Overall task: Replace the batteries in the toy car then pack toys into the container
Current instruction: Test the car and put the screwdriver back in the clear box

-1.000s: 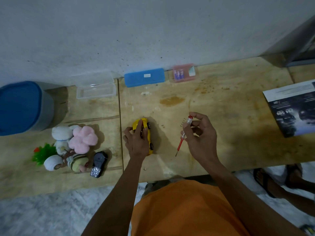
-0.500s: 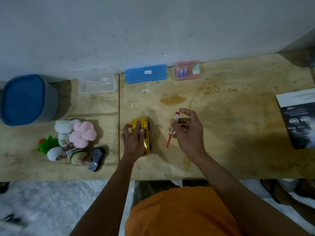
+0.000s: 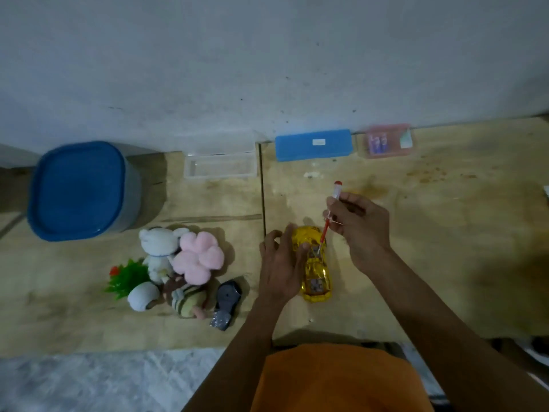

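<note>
A yellow toy car (image 3: pixel 315 272) lies on the wooden table (image 3: pixel 445 233), turned so its underside shows. My left hand (image 3: pixel 280 263) grips its left side and steadies it. My right hand (image 3: pixel 361 226) pinches a small red-handled screwdriver (image 3: pixel 328 221), whose tip touches the car's underside near its far end. A pink case with batteries (image 3: pixel 387 141) sits against the wall at the back. A grey container with a blue lid (image 3: pixel 80 188) stands at the left. A pile of small plush toys (image 3: pixel 175 269) lies left of the car.
A blue case (image 3: pixel 313 144) and a clear open plastic box (image 3: pixel 219 165) lie along the wall. A green plastic plant (image 3: pixel 126 276) and a dark small toy (image 3: pixel 225 303) sit by the plush pile. The table's front edge runs just below my forearms.
My right hand has brought the screwdriver left and down until its tip meets the car's underside. My left hand has shifted to the car's left side, uncovering the underside.
</note>
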The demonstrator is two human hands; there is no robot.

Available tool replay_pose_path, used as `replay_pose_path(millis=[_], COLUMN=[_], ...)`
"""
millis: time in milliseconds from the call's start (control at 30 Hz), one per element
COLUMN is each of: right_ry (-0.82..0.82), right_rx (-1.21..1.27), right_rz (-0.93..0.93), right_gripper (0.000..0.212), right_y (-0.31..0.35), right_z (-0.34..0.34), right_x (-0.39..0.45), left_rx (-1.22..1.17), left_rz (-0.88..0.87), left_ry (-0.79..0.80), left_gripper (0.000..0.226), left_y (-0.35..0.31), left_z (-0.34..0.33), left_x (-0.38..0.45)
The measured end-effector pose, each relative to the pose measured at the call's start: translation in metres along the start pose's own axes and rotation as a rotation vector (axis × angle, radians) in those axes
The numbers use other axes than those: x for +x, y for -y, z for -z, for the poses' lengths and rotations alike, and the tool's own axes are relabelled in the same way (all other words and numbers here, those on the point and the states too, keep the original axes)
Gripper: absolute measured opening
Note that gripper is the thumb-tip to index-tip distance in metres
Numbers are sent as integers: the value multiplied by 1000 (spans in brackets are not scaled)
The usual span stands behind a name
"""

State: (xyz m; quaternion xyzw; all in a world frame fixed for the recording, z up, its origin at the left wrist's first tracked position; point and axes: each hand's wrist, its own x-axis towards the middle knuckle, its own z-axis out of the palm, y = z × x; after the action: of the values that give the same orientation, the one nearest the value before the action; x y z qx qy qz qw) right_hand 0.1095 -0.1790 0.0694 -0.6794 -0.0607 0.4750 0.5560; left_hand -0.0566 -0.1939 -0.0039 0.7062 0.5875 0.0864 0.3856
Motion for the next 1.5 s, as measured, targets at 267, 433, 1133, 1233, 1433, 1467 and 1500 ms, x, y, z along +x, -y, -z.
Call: replay_pose_path(millis=[267,433,1133,1233,1433,1467,1500], right_ry=[83,219,166,-29,-26,-21,-15], right_rx=[-609,-1082,-1511,-1370,-1464,-1442,-1413], right_rz=[671,1076,1260,1267,1211,1223,1244], right_gripper=[5,10,16,21,42,40,36], right_y=[-14,-25,-66,-50,-38,-36,-35], right_z=[-137,-214,-252,-240,-225,-223,-221], right_x=[18,54,113,106,111,111,110], left_rx=[-24,43,113,111,10,2,-3], left_rz=[-52,157,210,224,247,248,245], left_ry=[-367,-317,-224,-227,-276,-278,-280], left_gripper=[48,67,81,82,104,106,108], left_y=[67,100,117,116,110,109,108], left_z=[141,182,162,162,162,162,163], left_x=[80,133,187,188,187,187,186])
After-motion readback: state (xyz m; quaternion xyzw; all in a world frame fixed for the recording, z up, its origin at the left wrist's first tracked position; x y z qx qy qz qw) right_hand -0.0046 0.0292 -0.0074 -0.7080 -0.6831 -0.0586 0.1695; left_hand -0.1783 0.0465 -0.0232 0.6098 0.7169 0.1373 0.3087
